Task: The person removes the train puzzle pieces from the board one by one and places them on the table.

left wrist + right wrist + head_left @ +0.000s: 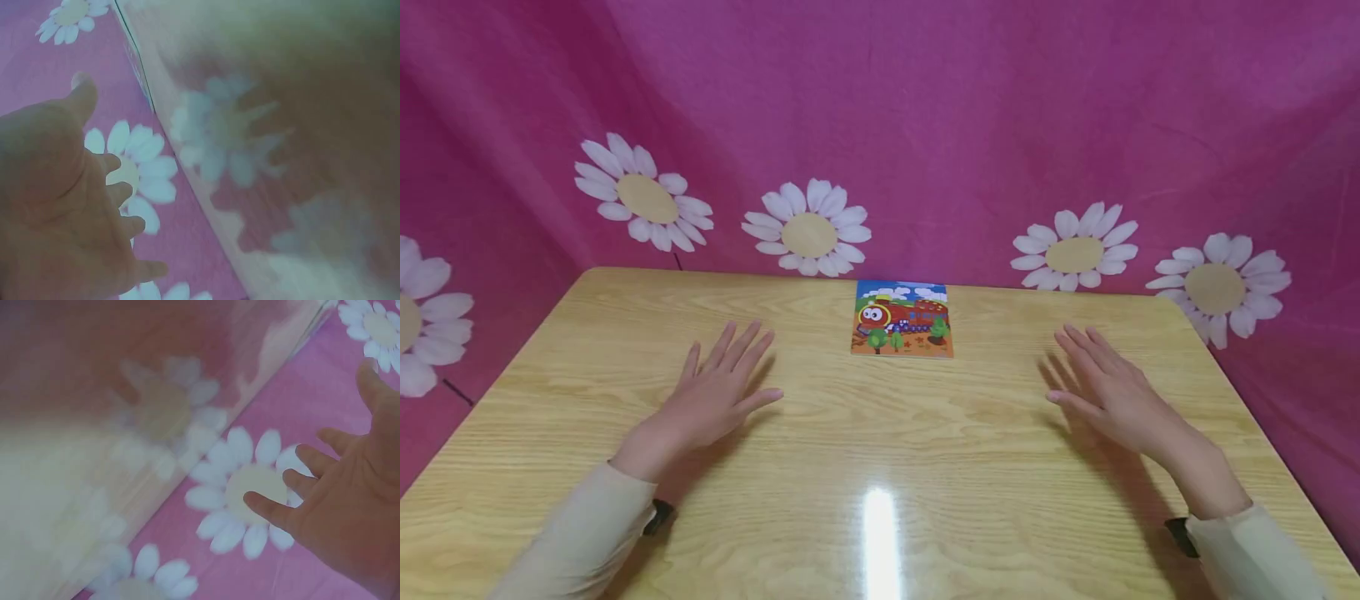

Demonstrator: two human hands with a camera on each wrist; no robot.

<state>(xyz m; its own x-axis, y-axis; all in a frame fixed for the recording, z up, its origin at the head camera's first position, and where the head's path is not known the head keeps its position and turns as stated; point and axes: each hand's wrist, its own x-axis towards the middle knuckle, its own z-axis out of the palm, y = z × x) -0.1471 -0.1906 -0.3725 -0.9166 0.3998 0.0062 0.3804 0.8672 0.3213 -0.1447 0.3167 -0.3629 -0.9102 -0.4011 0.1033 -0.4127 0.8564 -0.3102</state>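
A square picture board (902, 320) with a red cartoon train, trees and a blue sky lies at the far edge of the wooden table (880, 433). To its left, my left hand (711, 400) hovers over the tabletop, fingers spread and holding nothing. My right hand (1116, 400) is held likewise to the right of the board, apart from it. Both wrist views show a bare palm, the left hand (62, 200) and the right hand (350, 500), with fingers extended. Whether the board is a puzzle or a book cannot be told.
Behind the table hangs a pink-purple cloth (925, 125) printed with large white daisies, and it also runs down both sides. A bright light reflection lies on the glossy tabletop near the front. Dark bands show at both sleeve cuffs.
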